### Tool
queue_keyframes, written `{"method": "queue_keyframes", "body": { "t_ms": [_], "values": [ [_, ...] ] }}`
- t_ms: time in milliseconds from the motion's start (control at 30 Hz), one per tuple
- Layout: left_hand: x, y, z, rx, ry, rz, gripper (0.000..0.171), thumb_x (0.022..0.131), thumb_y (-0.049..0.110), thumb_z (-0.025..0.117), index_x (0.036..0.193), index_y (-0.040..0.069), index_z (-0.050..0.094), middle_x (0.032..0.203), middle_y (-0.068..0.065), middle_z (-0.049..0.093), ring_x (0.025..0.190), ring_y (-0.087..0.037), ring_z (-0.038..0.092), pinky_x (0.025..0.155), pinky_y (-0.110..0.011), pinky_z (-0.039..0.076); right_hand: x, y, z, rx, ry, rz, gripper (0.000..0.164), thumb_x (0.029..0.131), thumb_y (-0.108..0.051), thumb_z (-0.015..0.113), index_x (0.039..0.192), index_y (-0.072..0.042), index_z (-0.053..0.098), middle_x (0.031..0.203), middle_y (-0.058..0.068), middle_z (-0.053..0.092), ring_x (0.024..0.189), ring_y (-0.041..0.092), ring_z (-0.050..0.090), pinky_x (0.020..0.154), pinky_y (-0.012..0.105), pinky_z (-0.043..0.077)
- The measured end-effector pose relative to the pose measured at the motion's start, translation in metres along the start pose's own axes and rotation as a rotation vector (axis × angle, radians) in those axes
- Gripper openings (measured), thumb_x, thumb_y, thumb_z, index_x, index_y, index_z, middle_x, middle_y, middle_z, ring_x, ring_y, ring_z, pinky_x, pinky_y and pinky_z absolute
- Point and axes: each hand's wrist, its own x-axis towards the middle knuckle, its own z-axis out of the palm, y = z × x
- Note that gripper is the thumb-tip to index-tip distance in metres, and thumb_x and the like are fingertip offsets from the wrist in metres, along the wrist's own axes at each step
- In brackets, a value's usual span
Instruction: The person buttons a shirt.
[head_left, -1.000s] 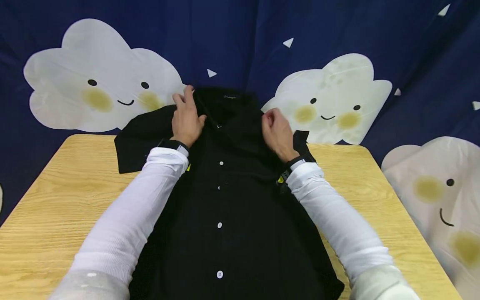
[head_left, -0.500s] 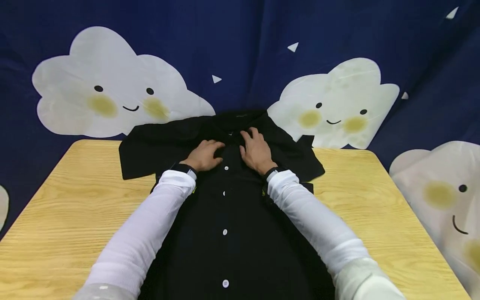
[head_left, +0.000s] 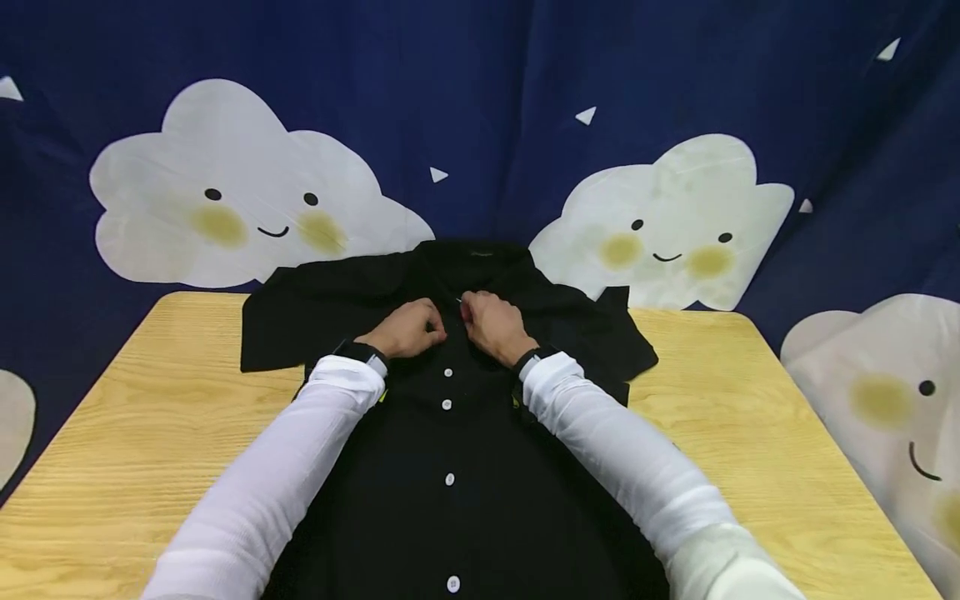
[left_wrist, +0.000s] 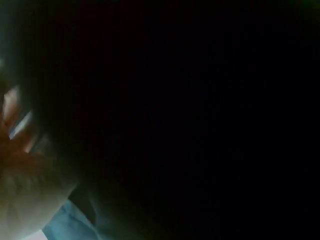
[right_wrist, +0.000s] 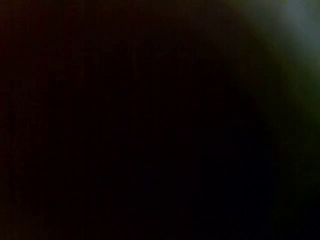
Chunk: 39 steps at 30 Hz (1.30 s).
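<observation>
Black short-sleeved shirt (head_left: 487,508), spread flat; buttons (head_left: 450,479) below your left hand (head_left: 407,329) and right hand (head_left: 497,323) look fastened, collar (head_left: 472,252) beyond open; both pinch fabric.

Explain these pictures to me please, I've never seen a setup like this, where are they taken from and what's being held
No machine here: a person works bare-handed. The clear picture comes from a camera worn on the head, looking forward and down. The dark ones come from cameras on the wrists: the left shows a blurred strip along one edge, the right almost nothing. A black shirt with white buttons lies front up on a wooden table, before a cloud-printed blue cloth. The left hand and right hand both appear to pinch the shirt's front, below the collar.
</observation>
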Motion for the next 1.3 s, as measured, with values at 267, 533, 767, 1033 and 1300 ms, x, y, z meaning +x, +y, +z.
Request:
{"method": "queue_keyframes", "body": {
  "t_ms": [267,533,767,1033,1300],
  "values": [
    [0.023,0.002,0.008,-0.085,-0.011,-0.268,0.019,0.088,0.011,0.064,0.107,0.010,0.065,0.092,-0.006,0.059,0.084,-0.022,0.055,0.073,-0.038,0.045,-0.007,-0.018,0.001,-0.084,-0.085,0.108,0.035,0.088,-0.046,0.064,0.094,-0.012,0.069,0.100,0.005,0.060,0.094,0.023,0.060,0.078,0.040,0.051],
    [0.026,0.006,0.004,-0.265,-0.027,-0.282,0.025,0.083,0.003,0.070,0.107,0.001,0.066,0.086,-0.009,0.063,0.075,-0.020,0.054,0.067,-0.029,0.043,-0.013,-0.008,0.003,0.029,0.013,0.211,0.018,0.090,-0.023,0.061,0.100,-0.019,0.075,0.102,0.003,0.068,0.091,0.024,0.064,0.077,0.042,0.051],
    [0.022,0.007,0.005,-0.273,0.027,-0.367,0.025,0.082,0.015,0.073,0.106,0.008,0.072,0.117,-0.011,0.063,0.101,-0.029,0.056,0.085,-0.040,0.044,-0.014,-0.004,0.003,0.241,0.057,0.355,0.021,0.094,-0.028,0.059,0.108,-0.023,0.074,0.110,0.001,0.068,0.098,0.025,0.063,0.084,0.043,0.047],
    [0.029,0.014,0.016,-0.211,0.108,-0.513,0.020,0.080,0.032,0.077,0.094,0.018,0.076,0.106,-0.006,0.067,0.096,-0.027,0.059,0.080,-0.046,0.043,-0.012,-0.007,0.003,0.180,0.066,0.389,0.016,0.090,-0.035,0.065,0.101,-0.029,0.076,0.105,-0.004,0.069,0.096,0.021,0.063,0.081,0.042,0.048],
    [0.020,0.015,0.019,-0.277,0.142,-0.501,0.018,0.082,0.030,0.074,0.090,0.014,0.076,0.104,-0.008,0.067,0.094,-0.028,0.058,0.080,-0.047,0.040,-0.018,-0.007,0.005,0.342,0.048,0.468,0.016,0.090,-0.039,0.064,0.100,-0.032,0.075,0.109,-0.009,0.067,0.099,0.014,0.061,0.080,0.039,0.044]
  ]
}}
